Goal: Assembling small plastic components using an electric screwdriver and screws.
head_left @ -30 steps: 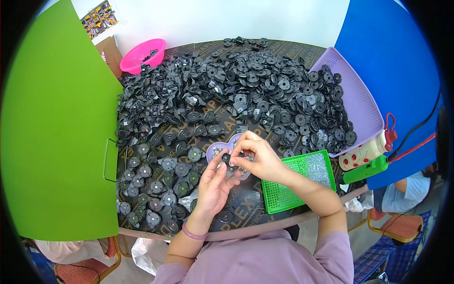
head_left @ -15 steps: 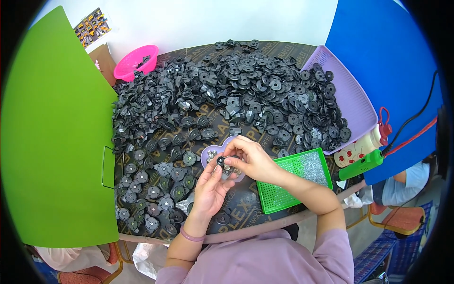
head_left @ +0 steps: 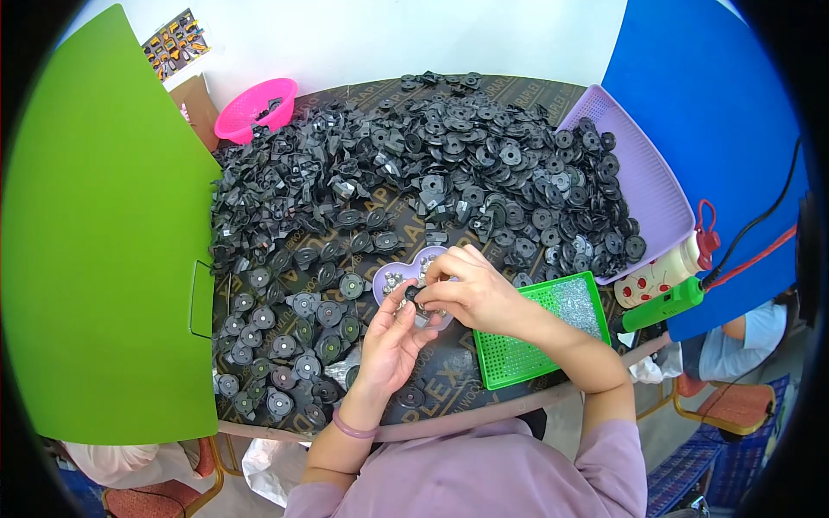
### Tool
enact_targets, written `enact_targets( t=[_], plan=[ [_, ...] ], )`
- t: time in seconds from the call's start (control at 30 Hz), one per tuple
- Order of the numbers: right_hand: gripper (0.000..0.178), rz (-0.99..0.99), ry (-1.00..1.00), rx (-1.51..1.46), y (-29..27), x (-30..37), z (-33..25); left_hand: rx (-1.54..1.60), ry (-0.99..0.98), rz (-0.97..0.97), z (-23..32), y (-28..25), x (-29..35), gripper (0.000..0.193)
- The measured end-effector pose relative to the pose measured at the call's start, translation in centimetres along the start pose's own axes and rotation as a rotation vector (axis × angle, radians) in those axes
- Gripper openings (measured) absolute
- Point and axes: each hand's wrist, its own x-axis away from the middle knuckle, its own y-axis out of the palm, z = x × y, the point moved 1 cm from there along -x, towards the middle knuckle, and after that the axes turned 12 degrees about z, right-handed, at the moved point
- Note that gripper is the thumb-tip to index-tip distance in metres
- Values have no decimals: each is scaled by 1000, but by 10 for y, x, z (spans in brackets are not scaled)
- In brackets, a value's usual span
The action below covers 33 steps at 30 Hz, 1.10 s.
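Observation:
In front of my chest, my left hand [head_left: 390, 347] grips a small black plastic part [head_left: 412, 294] between thumb and fingers. My right hand [head_left: 473, 292] is closed in a pinch right at that part; whatever is between its fingertips is hidden. Just behind and below both hands sits a lilac lobed dish [head_left: 380, 285] with small shiny metal pieces [head_left: 394, 281] in it. To the left lie several black round assemblies with metal centres [head_left: 305, 304], spread over the dark tabletop.
A big heap of black plastic parts [head_left: 466, 138] covers the far table. Right of me are a green tray [head_left: 509, 354] with tiny silvery pieces, a green electric screwdriver [head_left: 663, 304], a bottle [head_left: 643, 287] and a lilac basket [head_left: 652, 186]. Green [head_left: 104, 242] and blue [head_left: 691, 129] panels flank the table.
My right hand has shifted slightly right and its fingers have bunched closer together. The black part has turned in my left hand, and more of the lilac dish shows. The whole view has shifted a little.

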Motion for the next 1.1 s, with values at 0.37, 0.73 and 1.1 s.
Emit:
enact_targets(
  t=[0.37,0.73,1.1],
  plan=[
    [15,123,-42,-55,4,2,0,10,21,-16,0,-3,-2,37],
    [11,-53,416,-350,-2,-5,6,-5,-9,-38,-1,-1,0,38],
    [11,-45,481,-313,-3,-11,-8,-12,-8,-19,-1,-5,-2,40]
  ],
)
